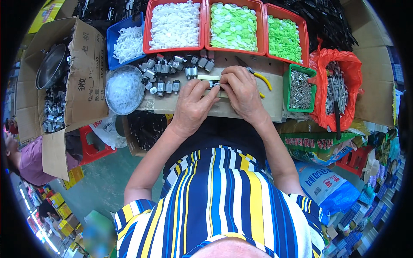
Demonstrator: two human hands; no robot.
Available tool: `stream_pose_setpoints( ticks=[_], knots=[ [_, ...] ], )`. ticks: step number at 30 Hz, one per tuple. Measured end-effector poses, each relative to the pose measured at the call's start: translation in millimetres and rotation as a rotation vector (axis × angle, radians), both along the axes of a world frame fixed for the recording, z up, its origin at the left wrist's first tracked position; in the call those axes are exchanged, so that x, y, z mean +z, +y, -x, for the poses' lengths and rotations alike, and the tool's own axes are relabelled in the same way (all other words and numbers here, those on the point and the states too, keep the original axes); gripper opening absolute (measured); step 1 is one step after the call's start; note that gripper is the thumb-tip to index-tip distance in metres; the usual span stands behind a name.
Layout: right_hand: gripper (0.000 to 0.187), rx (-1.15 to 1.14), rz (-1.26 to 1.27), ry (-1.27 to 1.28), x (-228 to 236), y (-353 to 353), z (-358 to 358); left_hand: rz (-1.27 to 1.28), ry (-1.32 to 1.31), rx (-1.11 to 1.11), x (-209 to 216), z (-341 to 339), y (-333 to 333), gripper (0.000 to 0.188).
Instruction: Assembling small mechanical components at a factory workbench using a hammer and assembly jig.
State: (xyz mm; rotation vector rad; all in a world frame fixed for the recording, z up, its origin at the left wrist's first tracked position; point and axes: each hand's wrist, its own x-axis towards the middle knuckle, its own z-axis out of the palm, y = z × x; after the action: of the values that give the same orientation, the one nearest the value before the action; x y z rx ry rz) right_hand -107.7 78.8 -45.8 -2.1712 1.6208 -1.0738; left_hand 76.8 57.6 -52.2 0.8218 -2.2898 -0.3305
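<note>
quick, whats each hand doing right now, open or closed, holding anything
Left hand: closed, fingertips on a small part between the hands.
Right hand: closed, fingertips on the same part.

Seen from the middle of the view, the little motors point(161, 87) near eleven o'clock look like shiny grey metal. At twelve, the red trays point(205, 30) are smooth, shiny plastic. The pins point(300, 88) at two look like bright metal, and their green basket point(300, 110) is plastic. Past two, the red bag point(320, 109) is thin, crinkly, shiny plastic. The box point(88, 64) at ten is dull cardboard. The striped shirt point(223, 193) at six is cloth.
</note>
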Motion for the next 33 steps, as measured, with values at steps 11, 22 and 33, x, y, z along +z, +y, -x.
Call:
stream_pose_setpoints(
  ticks=[11, 22, 33],
  knots=[
    [0.015, 0.015, -0.019, 0.052, 0, -1, 0, 0.037, 0.005, -0.072, 2, -1, -6, 0.034],
    [0.017, 0.029, 0.019, -0.015, -3, -3, 4, 0.011, 0.004, -0.092, 5, 5, -9, 0.030],
    [0.012, -0.456, 0.093, 0.089, 37, 41, 97, -0.096, -0.013, -0.138, 28, 5, -26, 0.029]
  ],
)
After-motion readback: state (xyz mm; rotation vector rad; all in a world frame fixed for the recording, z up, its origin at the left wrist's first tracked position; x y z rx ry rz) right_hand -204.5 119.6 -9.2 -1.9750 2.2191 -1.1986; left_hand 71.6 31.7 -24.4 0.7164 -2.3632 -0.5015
